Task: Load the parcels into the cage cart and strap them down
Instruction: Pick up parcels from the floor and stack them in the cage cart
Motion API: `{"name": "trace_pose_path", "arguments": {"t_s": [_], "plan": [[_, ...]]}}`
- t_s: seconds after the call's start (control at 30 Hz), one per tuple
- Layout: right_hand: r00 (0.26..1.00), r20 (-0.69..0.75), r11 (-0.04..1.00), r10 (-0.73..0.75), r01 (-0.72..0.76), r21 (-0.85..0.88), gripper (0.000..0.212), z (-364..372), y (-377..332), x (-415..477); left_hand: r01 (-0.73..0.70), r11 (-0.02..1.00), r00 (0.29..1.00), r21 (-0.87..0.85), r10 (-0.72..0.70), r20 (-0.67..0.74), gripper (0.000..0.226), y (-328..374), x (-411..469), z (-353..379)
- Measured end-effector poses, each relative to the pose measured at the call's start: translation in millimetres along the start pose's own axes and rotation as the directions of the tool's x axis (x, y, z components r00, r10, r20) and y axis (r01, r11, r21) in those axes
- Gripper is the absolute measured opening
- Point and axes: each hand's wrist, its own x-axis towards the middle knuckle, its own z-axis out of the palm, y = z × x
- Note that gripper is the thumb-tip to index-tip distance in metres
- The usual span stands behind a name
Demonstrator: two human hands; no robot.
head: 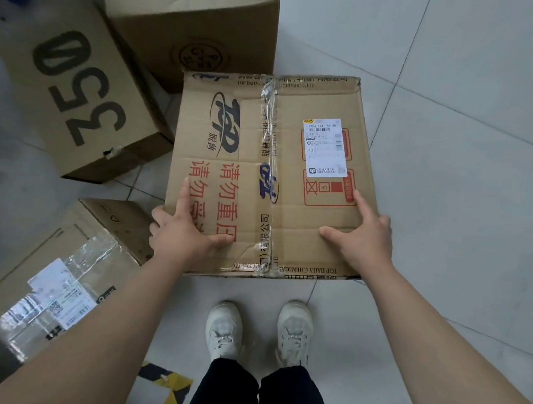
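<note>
The left hand (pixel 186 233) and right hand (pixel 360 238) clasp the near corners of the taped carton (pixel 269 177), probably resting on the tiled floor (pixel 447 87). No cage cart is visible; loading and strapping remain, I judge.

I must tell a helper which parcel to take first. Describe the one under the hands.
On the pale tiled floor, ahead of the white shoes, lies a flat brown cardboard box under both hands. Unlike its neighbours, it bears red Chinese characters and a white shipping label.
</note>
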Motion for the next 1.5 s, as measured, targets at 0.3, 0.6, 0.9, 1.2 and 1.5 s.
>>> {"name": "trace_pose_path", "arguments": {"t_s": [0.3, 0.6, 0.9, 1.2, 1.5], "plan": [[0.999, -0.014, 0.999, -0.034, 0.034, -0.002, 0.100, -105, -55, -100, 0.005, 1.000, 1.000, -0.006, -0.005, -0.009, 0.120, 25, -107, -113], [0.974, -0.031, 0.972, -0.223, 0.220, -0.078, 0.101, -233, -143, -221, 0.035, 0.985, 0.989, -0.172, -0.058, -0.136, 0.116, 25, -256, -234], [0.848, 0.025, 0.839, -0.529, 0.527, -0.139, 0.101, -322, -219, -338, 0.086, 0.926, 0.921, -0.369, -0.215, -0.325, 0.111, -7, -410, -315], [0.608, 0.144, 0.587, -0.781, 0.793, -0.162, 0.096, -347, -275, -449, 0.092, 0.803, 0.760, -0.588, -0.438, -0.479, 0.115, -70, -548, -345], [0.314, 0.292, 0.298, -0.904, 0.949, -0.099, 0.091, -318, -314, -582, 0.098, 0.655, 0.563, -0.749, -0.657, -0.502, 0.118, -162, -664, -354]]}}
